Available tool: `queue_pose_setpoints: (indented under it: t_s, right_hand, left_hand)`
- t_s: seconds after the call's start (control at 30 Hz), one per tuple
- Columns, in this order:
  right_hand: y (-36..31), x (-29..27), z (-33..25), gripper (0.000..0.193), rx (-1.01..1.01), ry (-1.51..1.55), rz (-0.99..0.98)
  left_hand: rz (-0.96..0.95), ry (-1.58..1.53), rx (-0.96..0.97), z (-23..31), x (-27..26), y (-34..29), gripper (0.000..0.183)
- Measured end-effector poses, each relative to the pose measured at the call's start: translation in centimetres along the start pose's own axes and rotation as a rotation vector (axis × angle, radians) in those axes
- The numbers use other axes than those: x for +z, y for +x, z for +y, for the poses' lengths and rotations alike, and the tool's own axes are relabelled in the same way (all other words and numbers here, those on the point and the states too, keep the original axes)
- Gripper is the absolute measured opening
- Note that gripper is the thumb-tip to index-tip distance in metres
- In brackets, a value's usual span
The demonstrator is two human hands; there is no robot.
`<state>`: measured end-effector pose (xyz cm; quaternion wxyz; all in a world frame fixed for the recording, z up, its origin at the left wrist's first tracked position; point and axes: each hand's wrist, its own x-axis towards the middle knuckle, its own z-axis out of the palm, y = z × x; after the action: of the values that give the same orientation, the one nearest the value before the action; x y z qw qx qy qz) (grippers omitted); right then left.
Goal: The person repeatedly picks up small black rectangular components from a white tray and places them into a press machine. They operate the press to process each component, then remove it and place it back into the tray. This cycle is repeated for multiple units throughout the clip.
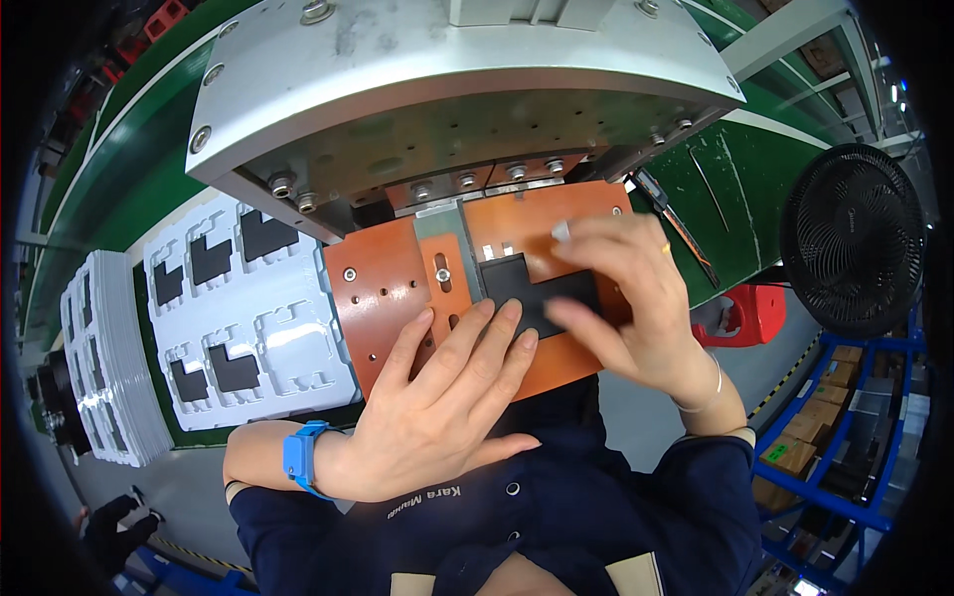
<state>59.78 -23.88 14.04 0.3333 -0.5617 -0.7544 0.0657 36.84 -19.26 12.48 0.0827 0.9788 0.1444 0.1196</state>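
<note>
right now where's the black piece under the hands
In the head view, right of centre, the black piece lies on the orange plate, left hand at its lower left, right hand over its right side.

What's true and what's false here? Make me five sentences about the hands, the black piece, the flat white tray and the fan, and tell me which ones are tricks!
1. A blue band is on the wrist of the left hand. True.
2. The gold ring is on the left hand. False: the gold ring is on the right hand.
3. A black piece lies on an orange board. True.
4. The flat white tray holds no black pieces. False: the flat white tray holds several.
5. The fan is red. False: the fan is black.
</note>
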Motion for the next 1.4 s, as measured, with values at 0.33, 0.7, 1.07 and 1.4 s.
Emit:
queue_pose_setpoints:
  t_s: [0.33,0.7,1.07,1.4]
  right_hand:
    - [0.1,0.1,2.2,0.031,-0.006,0.093,-0.071]
    - [1.9,0.7,3.7,0.027,-0.031,0.123,-0.059]
    - [2.3,0.3,3.6,0.023,-0.017,0.17,-0.116]
    - [2.6,0.4,3.5,0.025,-0.018,0.154,-0.12]
  left_hand:
    - [-0.063,-0.314,-0.019,-1.9,-1.7,1.1,0.101]
    - [-0.043,-0.221,-0.079,-3.5,-1.2,2.1,0.1]
    - [-0.057,-0.259,-0.114,-3.4,-1.2,2.0,0.097]
    - [-0.068,-0.242,-0.153,-3.3,-1.1,1.9,0.086]
